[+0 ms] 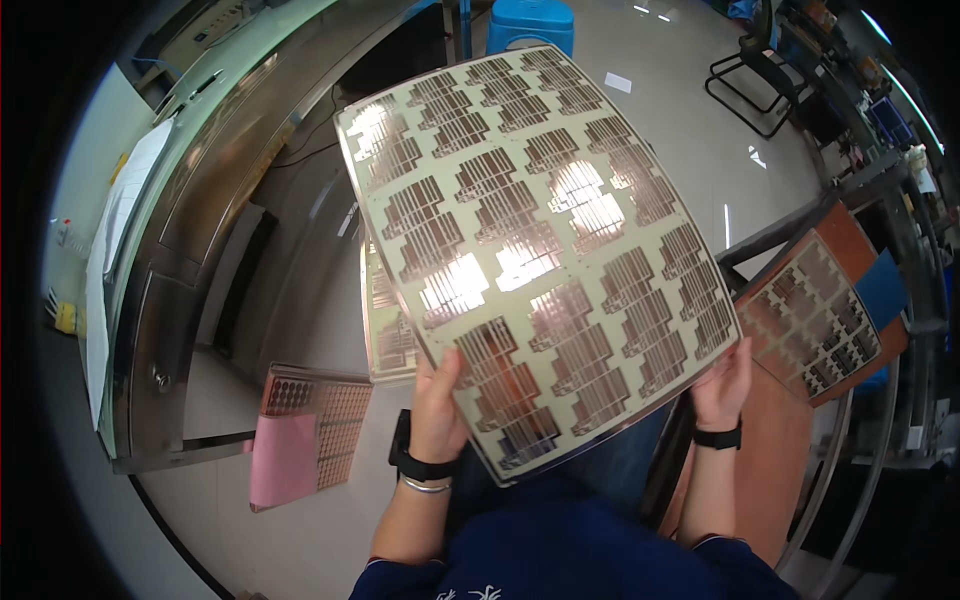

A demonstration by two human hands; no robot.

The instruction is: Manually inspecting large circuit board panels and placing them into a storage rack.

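Observation:
A large pale green circuit board panel with rows of shiny copper patterns is held up, tilted, in front of me. My left hand grips its lower left edge, the thumb lying over the face. At the lower right corner, my right hand is closed round the edge, with most of its fingers hidden behind the panel. Partly covered by it on the left is a second, similar panel, apart from my fingers.
On the lower left stands a stack of boards with a pink sheet. A patterned panel leans on a brown board at the right. A steel-fronted bench runs along the left. Farther off are a blue stool and a black chair.

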